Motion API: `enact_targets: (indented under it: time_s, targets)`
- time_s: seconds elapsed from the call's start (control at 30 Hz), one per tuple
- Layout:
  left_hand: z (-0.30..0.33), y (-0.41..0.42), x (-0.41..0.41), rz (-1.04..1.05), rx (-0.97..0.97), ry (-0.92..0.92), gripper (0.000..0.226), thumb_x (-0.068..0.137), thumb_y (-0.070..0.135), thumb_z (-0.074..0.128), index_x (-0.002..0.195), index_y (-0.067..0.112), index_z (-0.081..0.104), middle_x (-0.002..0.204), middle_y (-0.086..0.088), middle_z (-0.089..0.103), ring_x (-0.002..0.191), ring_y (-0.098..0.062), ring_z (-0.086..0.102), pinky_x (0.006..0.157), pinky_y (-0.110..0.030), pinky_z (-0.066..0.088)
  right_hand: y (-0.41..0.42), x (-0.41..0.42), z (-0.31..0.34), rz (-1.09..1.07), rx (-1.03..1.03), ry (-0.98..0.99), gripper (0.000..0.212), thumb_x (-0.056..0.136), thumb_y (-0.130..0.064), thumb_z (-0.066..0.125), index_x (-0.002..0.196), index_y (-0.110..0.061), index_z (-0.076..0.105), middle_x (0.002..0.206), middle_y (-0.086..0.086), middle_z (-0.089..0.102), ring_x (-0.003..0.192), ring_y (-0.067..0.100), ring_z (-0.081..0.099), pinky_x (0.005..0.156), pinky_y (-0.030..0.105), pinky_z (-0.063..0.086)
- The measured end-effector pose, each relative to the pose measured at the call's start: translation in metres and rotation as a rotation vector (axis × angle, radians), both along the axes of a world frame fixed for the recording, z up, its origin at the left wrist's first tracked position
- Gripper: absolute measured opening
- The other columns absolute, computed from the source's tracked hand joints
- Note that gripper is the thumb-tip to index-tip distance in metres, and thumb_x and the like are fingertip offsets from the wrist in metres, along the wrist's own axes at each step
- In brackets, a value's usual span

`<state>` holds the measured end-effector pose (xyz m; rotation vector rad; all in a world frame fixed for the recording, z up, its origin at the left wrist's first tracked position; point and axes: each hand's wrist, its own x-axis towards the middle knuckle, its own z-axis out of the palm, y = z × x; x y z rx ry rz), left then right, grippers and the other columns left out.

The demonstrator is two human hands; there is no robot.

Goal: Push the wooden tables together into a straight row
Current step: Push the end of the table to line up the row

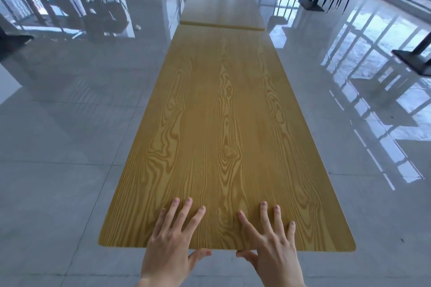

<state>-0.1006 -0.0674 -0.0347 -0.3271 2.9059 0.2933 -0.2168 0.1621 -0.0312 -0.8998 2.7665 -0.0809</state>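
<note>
Left hand point(171, 241) and right hand point(272, 243) lie flat, fingers spread (thumbs tucked below).

near table point(224, 128) before second table point(221, 7) | edges touching, second slightly right

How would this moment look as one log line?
left hand: flat on near table | right hand: flat, same edge | next table: touching, slightly offset

3 wooden tables point(224, 123), 2 hands point(171, 244) (bare)
</note>
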Motion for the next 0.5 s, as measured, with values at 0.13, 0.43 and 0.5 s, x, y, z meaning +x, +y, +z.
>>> enact_targets:
  time_s: [0.13, 0.43, 0.5]
  targets:
    - [-0.002, -0.006, -0.016, -0.008, -0.011, -0.014, 0.091, 0.081, 0.088, 0.030, 0.151, 0.033, 0.045, 0.156, -0.004, 0.047, 0.143, -0.036, 0.043, 0.112, -0.052, 0.024, -0.009, -0.017, -0.002, -0.030, -0.016, -0.024, 0.124, 0.031, -0.071, 0.092, 0.143, -0.036, 0.049, 0.139, 0.028, 0.060, 0.123, 0.059, 0.057, 0.075, 0.083, 0.049]
    - [-0.002, -0.019, -0.043, -0.008, -0.031, 0.006, 0.089, 0.085, 0.088, 0.029, 0.155, 0.034, 0.039, 0.161, -0.003, 0.041, 0.148, -0.035, 0.035, 0.115, -0.051, 0.020, -0.020, -0.046, 0.001, 0.005, 0.025, -0.006, 0.115, 0.041, -0.069, 0.091, 0.145, -0.037, 0.052, 0.143, 0.027, 0.057, 0.127, 0.058, 0.053, 0.080, 0.081, 0.049]
    - [-0.001, -0.019, -0.045, -0.003, -0.025, 0.026, 0.089, 0.086, 0.087, 0.028, 0.156, 0.034, 0.035, 0.163, -0.002, 0.036, 0.151, -0.034, 0.030, 0.119, -0.051, 0.021, -0.019, -0.048, 0.002, 0.026, 0.033, 0.009, 0.112, 0.046, -0.067, 0.090, 0.147, -0.036, 0.051, 0.146, 0.027, 0.054, 0.130, 0.058, 0.051, 0.084, 0.082, 0.047]
